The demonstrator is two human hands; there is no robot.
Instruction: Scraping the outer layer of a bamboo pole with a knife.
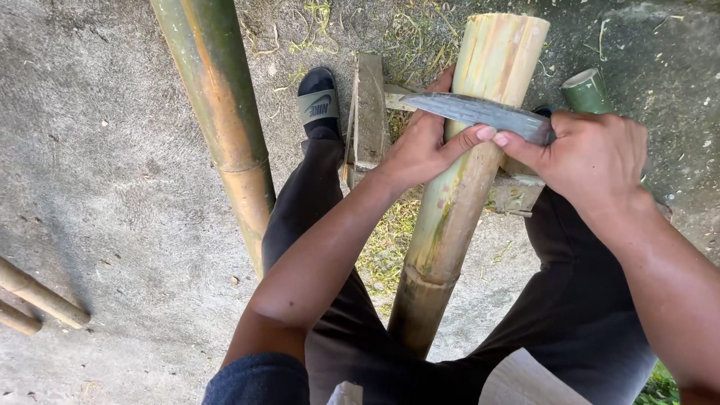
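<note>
Up close, both hands: left hand (420,150) on peeled bamboo pole (469,142), right hand (592,157) gripping knife (480,112).

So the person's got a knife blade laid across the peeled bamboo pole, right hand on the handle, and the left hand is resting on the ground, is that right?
Not quite. The head view shows the left hand on the peeled bamboo pole, wrapped around it just under the knife blade, not on the ground. The rest holds: the blade lies across the pole, and the right hand has its grip on the handle end.
</note>
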